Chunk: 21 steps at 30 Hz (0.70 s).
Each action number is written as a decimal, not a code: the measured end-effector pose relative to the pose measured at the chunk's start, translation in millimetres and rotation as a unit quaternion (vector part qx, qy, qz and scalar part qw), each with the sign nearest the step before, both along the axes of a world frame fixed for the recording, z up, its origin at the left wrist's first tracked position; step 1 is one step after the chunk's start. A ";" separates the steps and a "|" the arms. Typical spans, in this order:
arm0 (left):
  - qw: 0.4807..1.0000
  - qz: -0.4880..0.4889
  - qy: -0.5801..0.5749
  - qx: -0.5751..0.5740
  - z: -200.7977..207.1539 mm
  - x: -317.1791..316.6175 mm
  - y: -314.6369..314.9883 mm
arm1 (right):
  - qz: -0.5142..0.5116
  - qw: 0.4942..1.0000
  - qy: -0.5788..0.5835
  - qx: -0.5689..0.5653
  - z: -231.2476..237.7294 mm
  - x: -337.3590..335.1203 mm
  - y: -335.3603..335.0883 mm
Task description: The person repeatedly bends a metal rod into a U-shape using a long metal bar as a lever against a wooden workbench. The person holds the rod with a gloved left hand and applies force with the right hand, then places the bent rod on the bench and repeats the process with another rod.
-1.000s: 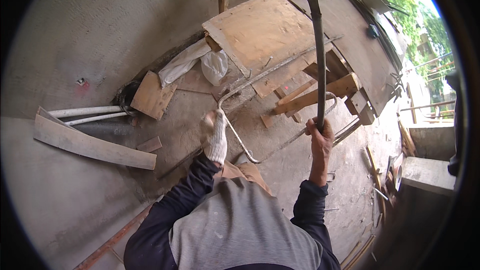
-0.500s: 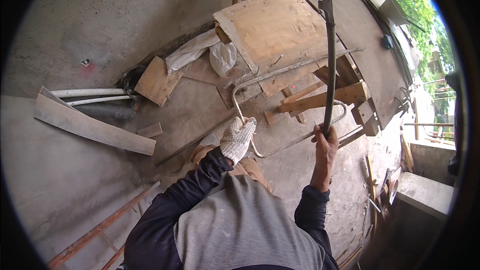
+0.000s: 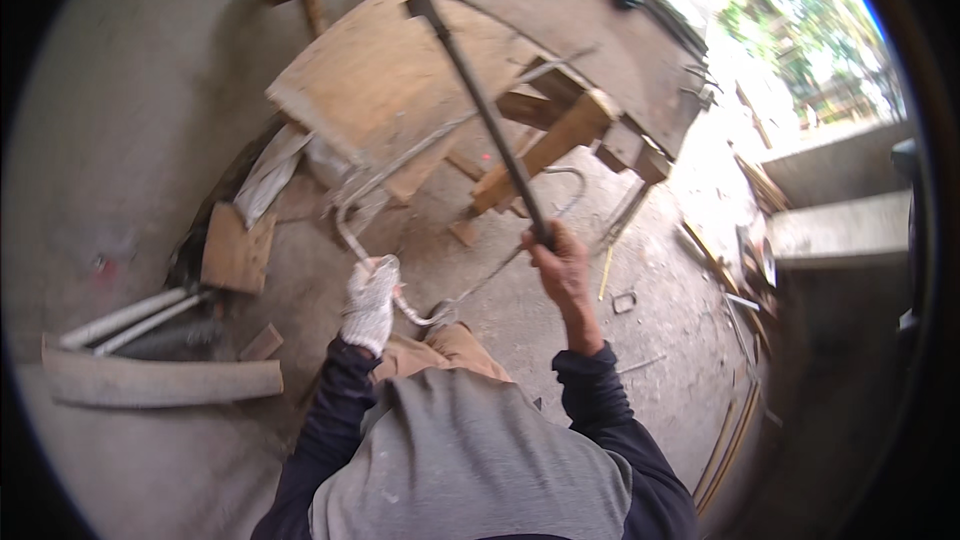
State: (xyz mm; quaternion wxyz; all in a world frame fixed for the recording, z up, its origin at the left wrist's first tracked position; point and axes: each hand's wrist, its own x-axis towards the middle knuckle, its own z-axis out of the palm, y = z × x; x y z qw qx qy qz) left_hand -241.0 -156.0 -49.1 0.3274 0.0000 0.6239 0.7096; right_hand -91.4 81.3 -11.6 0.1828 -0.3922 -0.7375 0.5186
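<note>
My left hand (image 3: 371,305), in a white knit glove, is closed around a steel rebar (image 3: 412,150) bent at several places. One long leg of the rebar runs up and right over the plywood, and another part loops round below my right hand. My bare right hand (image 3: 563,270) grips the lower end of a long dark steel bending bar (image 3: 490,115). The bar leans up and to the left, its notched hook head over the plywood's far edge. It crosses in front of the rebar's long leg; whether the two touch I cannot tell.
A plywood board (image 3: 390,80) lies ahead beside a timber frame (image 3: 550,155). At left are a curved plank (image 3: 165,383), white pipes (image 3: 140,318) and a wood offcut (image 3: 238,250). A small bent metal ring (image 3: 623,302) lies on the floor at right, near a concrete ledge (image 3: 840,230).
The whole view has turned, so the surroundings have shifted left and rotated. The bending bar has gone from nearly upright to leaning left. Both hands keep their holds.
</note>
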 end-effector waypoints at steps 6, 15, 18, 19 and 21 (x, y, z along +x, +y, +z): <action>0.984 -0.050 0.096 -0.144 12.6 -8.3 -2.2 | -0.011 1.000 0.006 0.024 10.7 0.1 -8.0; 0.714 -0.267 0.601 -0.240 64.6 52.1 42.4 | -0.016 0.998 0.054 0.014 -7.6 0.2 -6.3; 0.741 -0.378 0.470 -0.295 59.6 69.5 77.4 | 0.000 0.993 0.099 -0.062 -15.0 0.2 -3.5; 0.757 -0.367 0.436 -0.319 56.6 66.7 82.8 | 0.002 0.992 0.107 -0.066 -15.4 2.1 -2.8; 0.809 -0.407 0.301 -0.299 50.8 48.2 85.0 | -0.008 0.996 0.067 -0.065 -13.6 6.3 -2.8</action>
